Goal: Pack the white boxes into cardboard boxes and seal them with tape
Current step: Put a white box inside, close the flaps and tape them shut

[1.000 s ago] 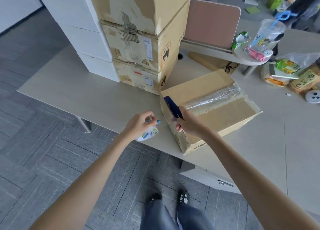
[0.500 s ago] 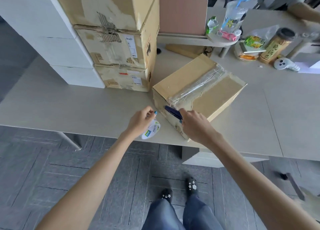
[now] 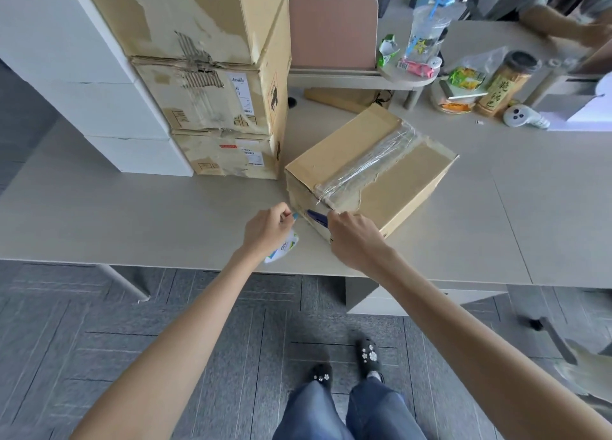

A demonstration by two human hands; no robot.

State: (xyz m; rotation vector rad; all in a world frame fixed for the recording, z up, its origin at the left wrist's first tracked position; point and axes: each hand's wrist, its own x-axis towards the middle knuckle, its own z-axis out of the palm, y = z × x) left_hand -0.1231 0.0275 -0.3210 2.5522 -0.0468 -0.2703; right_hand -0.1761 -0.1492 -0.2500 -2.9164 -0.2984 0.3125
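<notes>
From the head view: her left hand [image 3: 266,232] is curled round the tape roll [image 3: 283,249]. Her right hand [image 3: 352,237] grips a dark blue cutter [image 3: 316,217] against the cardboard box [image 3: 397,188], which sits just beyond it. The tape strip [image 3: 367,164] runs away from both hands, up-right. I'd guess the cut lands between the hands, with the right one nearer.
</notes>
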